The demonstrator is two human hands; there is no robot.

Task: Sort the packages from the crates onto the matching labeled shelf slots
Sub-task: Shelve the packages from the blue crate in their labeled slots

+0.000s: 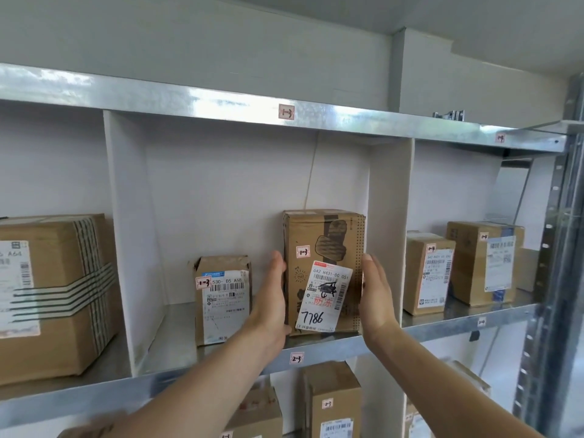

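The tall brown cardboard box with a white label (324,273) stands near the front edge of the grey metal shelf (341,346), in the slot marked 1-3. It could tip and fall if a hand pulls it. It sits between both hands. The left hand (271,298) lies flat on its left side, fingers straight. The right hand (376,298) is flat too, touching or just beside.
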